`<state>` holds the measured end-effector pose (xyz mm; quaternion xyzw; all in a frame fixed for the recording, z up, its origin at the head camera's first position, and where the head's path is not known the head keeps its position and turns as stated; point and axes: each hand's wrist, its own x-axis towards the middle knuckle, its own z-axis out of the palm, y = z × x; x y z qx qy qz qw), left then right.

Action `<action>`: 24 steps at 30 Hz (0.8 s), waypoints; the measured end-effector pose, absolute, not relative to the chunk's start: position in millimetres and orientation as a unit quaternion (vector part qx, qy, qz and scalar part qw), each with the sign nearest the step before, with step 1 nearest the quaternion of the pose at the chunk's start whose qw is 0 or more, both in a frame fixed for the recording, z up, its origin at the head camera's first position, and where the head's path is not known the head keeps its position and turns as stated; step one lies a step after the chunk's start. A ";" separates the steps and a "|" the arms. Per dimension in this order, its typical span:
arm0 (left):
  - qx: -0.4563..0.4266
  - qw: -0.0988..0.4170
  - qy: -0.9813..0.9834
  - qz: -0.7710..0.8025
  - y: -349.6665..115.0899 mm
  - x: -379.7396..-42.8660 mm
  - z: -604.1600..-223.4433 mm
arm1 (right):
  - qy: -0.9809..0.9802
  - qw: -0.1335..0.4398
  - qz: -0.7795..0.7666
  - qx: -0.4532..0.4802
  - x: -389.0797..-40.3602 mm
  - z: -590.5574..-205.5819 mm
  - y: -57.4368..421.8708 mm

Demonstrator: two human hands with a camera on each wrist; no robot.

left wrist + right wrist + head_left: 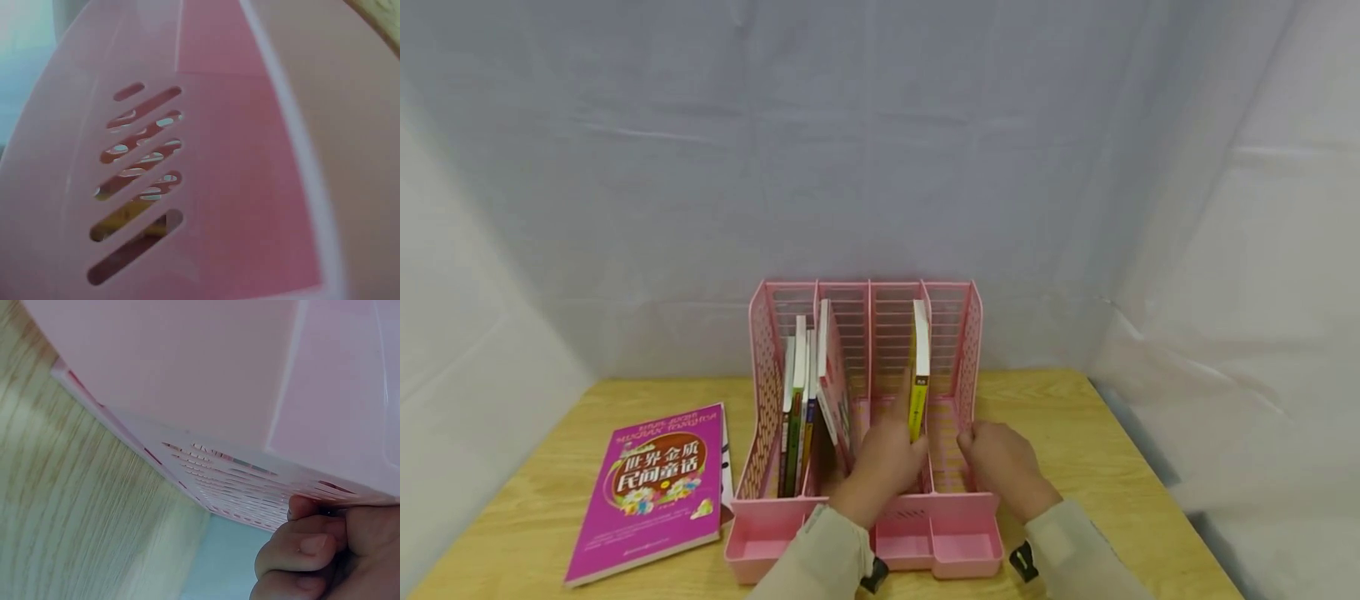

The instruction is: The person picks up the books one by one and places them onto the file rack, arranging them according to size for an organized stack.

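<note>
A pink desktop book rack point(865, 505) with upright dividers stands on the table. In its third compartment from the left is a book with a yellow spine point(918, 408), upright against the divider on its right. My left hand point(887, 454) grips that book low down, fingers along its left face and thumb by the spine. At the rack's right side wall, my right hand point(1002, 462) pinches the front edge; in the right wrist view its curled fingers point(303, 544) lie against the outer face. The left wrist view shows only the rack's slotted pink front point(237, 175), no hand.
Several thin books point(800, 400) stand in the leftmost compartment, and a pink-covered book point(833, 375) leans in the second. A purple book point(651, 492) lies flat on the wooden table point(1037, 392) left of the rack, overlapping another. Pale sheeting point(850, 167) hangs behind and on both sides.
</note>
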<state>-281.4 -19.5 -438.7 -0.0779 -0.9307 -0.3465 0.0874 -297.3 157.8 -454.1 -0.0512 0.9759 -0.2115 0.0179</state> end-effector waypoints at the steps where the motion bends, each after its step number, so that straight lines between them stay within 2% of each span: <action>1: -0.070 0.090 -0.934 -0.338 -19.3 -281.8 -438.9 | 0.976 0.017 -0.212 -0.051 -297.1 -454.3 157.8; 7: -0.053 0.108 -0.944 -0.307 -19.1 -283.3 -438.1 | 0.975 0.009 -0.213 -0.064 -294.8 -453.0 158.4; 18: -0.140 0.079 -0.922 -0.352 -23.0 -282.3 -444.1 | 0.971 0.009 -0.230 -0.066 -294.7 -453.1 158.7; 24: -0.133 0.083 -0.930 -0.333 -22.5 -279.7 -442.2 | 0.973 0.008 -0.221 -0.070 -295.7 -455.5 158.9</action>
